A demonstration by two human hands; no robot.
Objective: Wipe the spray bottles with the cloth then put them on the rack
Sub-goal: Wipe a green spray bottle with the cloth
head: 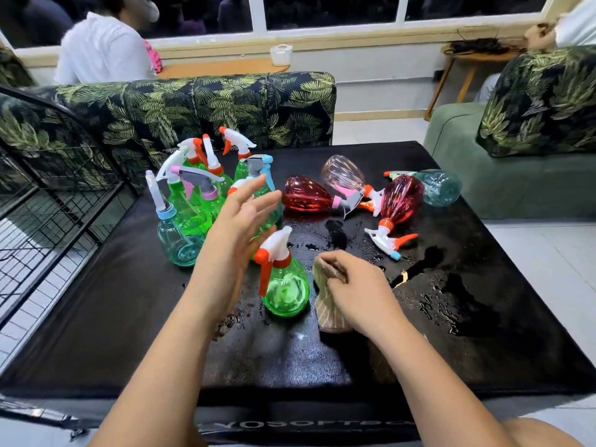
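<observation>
A green spray bottle (285,287) is standing on the counter (129,317) between the hands. The left hand (240,221) is spreading open fingers just beyond it, perhaps touching its nozzle, and the right hand (358,285) is clutching the cloth (332,317) beside it.

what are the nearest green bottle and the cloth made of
Green bottle: likely translucent plastic, glossy; light passes through and it glints. Cloth: probably soft fabric, matte, striped beige; it bunches in the right hand.

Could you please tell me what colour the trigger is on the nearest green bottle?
The trigger is orange; head view.
</observation>
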